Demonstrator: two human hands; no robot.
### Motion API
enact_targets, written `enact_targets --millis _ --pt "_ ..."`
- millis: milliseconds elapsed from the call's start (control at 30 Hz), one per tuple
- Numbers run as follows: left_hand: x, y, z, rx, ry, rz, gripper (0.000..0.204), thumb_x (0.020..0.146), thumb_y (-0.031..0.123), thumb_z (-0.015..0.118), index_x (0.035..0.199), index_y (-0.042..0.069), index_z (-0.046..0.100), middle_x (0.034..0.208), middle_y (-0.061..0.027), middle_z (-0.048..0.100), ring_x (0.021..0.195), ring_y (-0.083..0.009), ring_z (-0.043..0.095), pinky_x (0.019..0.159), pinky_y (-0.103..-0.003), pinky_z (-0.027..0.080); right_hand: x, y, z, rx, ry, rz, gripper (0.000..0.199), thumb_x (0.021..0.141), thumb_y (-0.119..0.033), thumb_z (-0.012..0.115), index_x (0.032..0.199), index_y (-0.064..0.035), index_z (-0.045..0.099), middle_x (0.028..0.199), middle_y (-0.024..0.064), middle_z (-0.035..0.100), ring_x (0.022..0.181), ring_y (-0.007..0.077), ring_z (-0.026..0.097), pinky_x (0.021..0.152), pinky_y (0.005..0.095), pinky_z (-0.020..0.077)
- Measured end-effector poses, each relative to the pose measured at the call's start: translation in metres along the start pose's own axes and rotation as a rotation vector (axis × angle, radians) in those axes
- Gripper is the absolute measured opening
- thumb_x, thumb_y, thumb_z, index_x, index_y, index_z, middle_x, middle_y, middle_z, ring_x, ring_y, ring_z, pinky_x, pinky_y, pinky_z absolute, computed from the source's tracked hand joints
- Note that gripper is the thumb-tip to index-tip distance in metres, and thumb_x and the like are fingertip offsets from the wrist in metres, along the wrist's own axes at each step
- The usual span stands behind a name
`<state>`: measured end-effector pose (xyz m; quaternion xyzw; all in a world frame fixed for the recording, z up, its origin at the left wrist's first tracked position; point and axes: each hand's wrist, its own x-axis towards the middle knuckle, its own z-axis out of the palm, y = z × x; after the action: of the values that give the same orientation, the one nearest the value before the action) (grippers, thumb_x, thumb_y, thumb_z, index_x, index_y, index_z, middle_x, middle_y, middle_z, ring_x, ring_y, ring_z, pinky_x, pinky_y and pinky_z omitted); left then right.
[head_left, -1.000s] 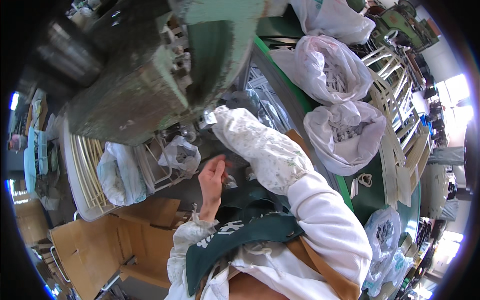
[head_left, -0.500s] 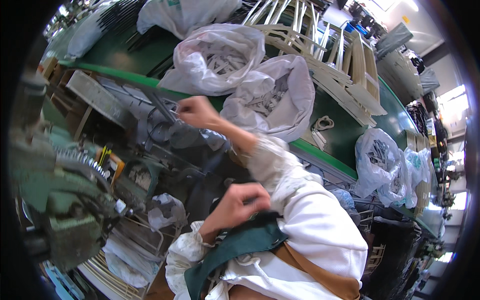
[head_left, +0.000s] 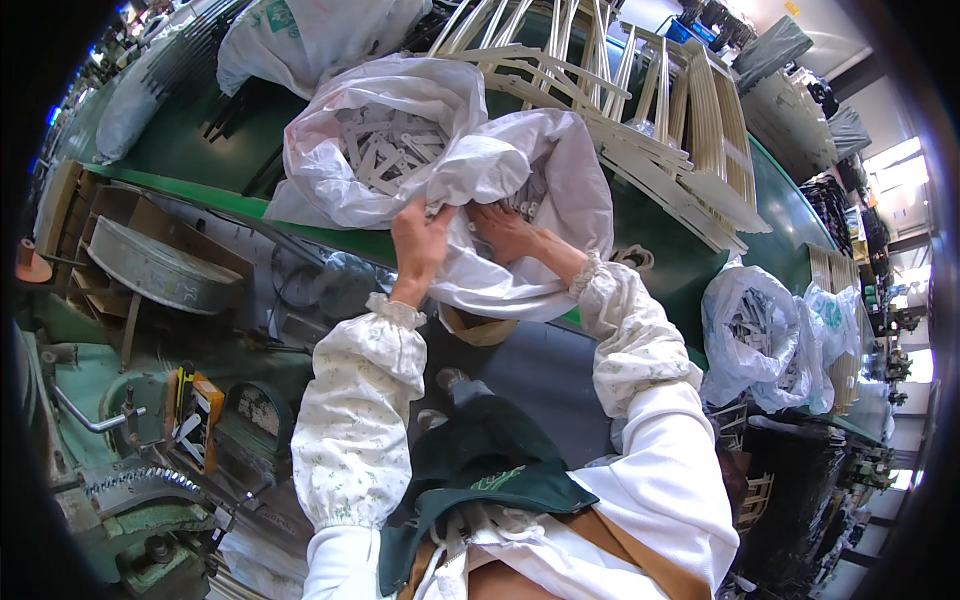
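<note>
Two white plastic bags stand side by side on the green table. The left bag (head_left: 325, 170) lies open, with small flat white parts (head_left: 390, 150) heaped in it. At the front, where the bags meet, my left hand (head_left: 418, 245) is closed on the rim of the right bag (head_left: 580, 190). My right hand (head_left: 510, 235) reaches inside that bag, palm down, its fingers stretched toward the left over more small white parts (head_left: 530, 200). A fold of plastic hides part of the bag's contents.
Pale frames and strips (head_left: 690, 120) lie stacked behind on the green table (head_left: 220, 190). Smaller bags of parts (head_left: 750, 330) stand to the right. A green machine (head_left: 130, 500) is at lower left, below a round metal pan (head_left: 165, 265). A cord loop (head_left: 635, 257) lies beside the right bag.
My right hand has come from beyond the table's front edge into the right bag. My left hand has moved up from before my apron and taken hold of the bag's rim. The view has shifted.
</note>
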<state>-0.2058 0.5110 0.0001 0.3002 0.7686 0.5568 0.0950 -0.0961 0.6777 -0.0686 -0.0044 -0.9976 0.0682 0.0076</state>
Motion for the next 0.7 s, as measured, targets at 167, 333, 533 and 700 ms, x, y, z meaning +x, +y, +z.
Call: enact_targets --millis 167,333,533,700 --pt "0.007 -0.009 -0.009 -0.069 0.003 0.003 0.026 0.08 0.014 0.069 0.1 -0.003 0.065 0.083 -0.0139 0.07 0.073 -0.0143 0.062 0.069 -0.032 0.048 -0.023 0.029 0.021 -0.096 -0.116 -0.017 0.091 0.058 -0.026 0.076 0.137 -0.0034 0.036 0.138 0.0148 0.038 0.128 0.0308 0.038 0.103 0.0432 0.0341" --pt "-0.001 -0.043 -0.062 -0.56 -0.6 -0.521 0.039 0.085 0.034 0.068 0.11 0.004 0.065 0.1 -0.001 0.066 0.086 -0.0141 0.061 0.071 -0.026 0.044 -0.019 -0.017 -0.037 0.088 0.205 0.043 0.05 0.063 -0.023 0.077 0.109 -0.0066 0.062 0.106 0.0098 0.06 0.106 0.0266 0.055 0.088 0.0376 0.0453" --pt "-0.002 -0.255 -0.135 -0.79 -0.398 -1.076 0.021 0.087 0.028 0.064 0.078 0.01 0.059 0.072 -0.0039 0.061 0.061 -0.0143 0.056 0.046 -0.026 0.039 -0.057 -0.3 -0.134 1.431 0.045 -0.351 0.036 0.073 -0.01 0.074 0.106 -0.0044 0.058 0.1 0.0132 0.054 0.08 0.0266 0.06 0.067 0.035 0.0489" --pt "-0.028 -0.242 -0.13 0.183 0.373 -0.503 0.029 0.09 0.024 0.058 0.072 0.002 0.058 0.062 -0.0062 0.056 0.056 -0.0175 0.054 0.05 -0.031 0.04 -0.096 -0.317 -0.129 1.994 -0.241 -0.736 0.019 0.082 -0.008 0.067 0.097 0.0014 0.06 0.086 0.0062 0.061 0.076 0.0152 0.058 0.065 0.0289 0.0467"
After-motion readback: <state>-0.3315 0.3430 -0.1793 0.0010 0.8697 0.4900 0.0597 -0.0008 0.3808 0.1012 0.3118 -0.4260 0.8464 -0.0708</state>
